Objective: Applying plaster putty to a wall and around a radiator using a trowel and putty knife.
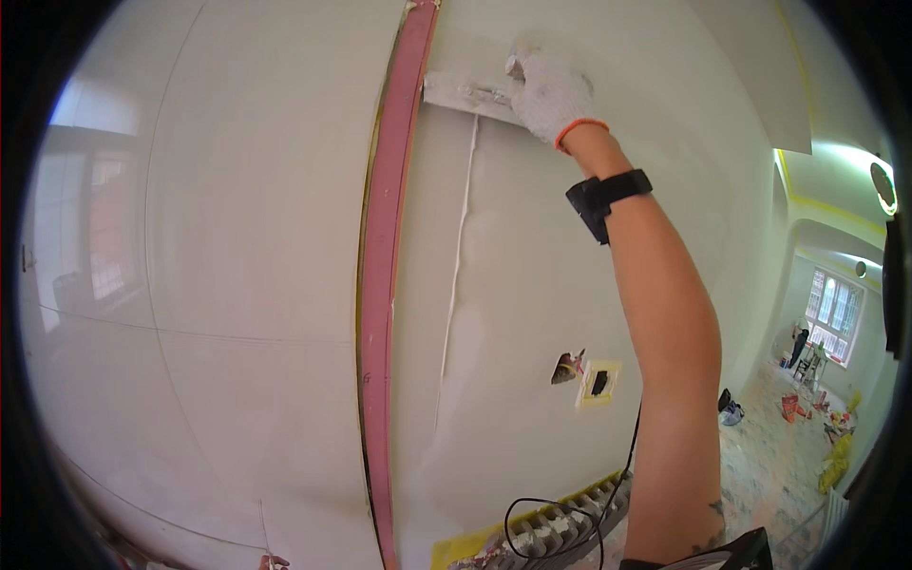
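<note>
My right hand (554,95), in a white knit glove with an orange cuff, is raised high against the wall and closed around a wide plastering trowel (465,93). The trowel's long flat blade lies against the wall, smeared with white plaster. Its left end reaches a pink vertical strip (388,237). From below the blade a thin raised ridge of wet plaster (460,256) runs down the off-white wall (532,256). The handle is mostly hidden by the glove. My left hand is not in view.
Glossy tiles (256,237) cover the wall left of the strip. Lower right are a wall hole (566,367), a taped socket box (599,383), a grey radiator (560,528) and a black cable (635,432). Tools and bags lie on the far floor (760,465).
</note>
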Motion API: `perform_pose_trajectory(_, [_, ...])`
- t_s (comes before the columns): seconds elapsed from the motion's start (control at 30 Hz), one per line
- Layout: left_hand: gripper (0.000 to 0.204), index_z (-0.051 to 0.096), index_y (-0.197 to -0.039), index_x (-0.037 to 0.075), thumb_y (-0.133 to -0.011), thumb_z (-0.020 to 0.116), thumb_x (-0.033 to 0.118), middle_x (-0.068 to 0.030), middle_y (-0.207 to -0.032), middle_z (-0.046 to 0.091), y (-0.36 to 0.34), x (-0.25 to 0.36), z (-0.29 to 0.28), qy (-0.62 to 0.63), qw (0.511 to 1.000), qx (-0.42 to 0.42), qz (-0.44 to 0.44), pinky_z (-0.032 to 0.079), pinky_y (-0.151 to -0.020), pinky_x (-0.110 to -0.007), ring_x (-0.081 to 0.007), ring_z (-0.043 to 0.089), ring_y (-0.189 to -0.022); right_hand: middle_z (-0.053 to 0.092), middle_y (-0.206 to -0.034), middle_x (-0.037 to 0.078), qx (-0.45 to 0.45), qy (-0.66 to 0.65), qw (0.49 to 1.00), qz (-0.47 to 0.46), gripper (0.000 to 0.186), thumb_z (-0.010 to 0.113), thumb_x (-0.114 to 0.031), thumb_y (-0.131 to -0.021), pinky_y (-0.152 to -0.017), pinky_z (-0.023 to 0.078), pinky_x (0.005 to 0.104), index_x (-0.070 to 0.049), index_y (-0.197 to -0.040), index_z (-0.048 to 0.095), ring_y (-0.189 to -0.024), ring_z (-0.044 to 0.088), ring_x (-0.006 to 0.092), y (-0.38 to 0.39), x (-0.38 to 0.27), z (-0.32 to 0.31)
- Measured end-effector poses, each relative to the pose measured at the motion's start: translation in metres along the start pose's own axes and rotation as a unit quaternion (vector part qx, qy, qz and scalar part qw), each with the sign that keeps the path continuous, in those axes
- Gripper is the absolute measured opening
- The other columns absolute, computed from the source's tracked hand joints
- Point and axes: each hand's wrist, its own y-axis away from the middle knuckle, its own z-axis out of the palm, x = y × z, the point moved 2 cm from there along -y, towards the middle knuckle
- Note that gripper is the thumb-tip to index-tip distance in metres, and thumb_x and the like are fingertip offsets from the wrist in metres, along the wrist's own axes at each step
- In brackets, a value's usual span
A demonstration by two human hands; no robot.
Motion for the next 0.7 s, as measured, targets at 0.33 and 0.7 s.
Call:
perform_pose_trajectory(0.33, [0.022,0.064,-0.12,0.009,-0.101,0.056,0.017,-0.0223,-0.1,0.069,0.036,-0.005,-0.026,-0.031,0.997,-0.063,0.033,0.052,-0.079,-0.047,-0.0392,0.067,-0.092,0.066,-0.101,0.012,0.024,-0.028,0.999,0.005,0.02,0.071,-0.02,-0.085,-0.086,0.05,0.0493,-0.012,-0.102,0.062,-0.101,0.063,0.0335,0.114,-0.037,0.012])
perform_pose_trajectory(0.7, [0.019,0.064,-0.117,0.008,-0.099,0.061,0.009,-0.0208,-0.092,0.068,0.098,-0.035,-0.033,-0.057,0.997,-0.047,0.014,0.051,-0.074,-0.043,-0.0333,0.065,-0.083,0.061,-0.094,0.015,-0.016,-0.084,0.996,0.009,0.023,0.072,-0.019,-0.08,-0.081,0.047,0.0481,-0.01,-0.098,0.06,-0.092,0.061,0.0349,0.245,-0.087,0.017])
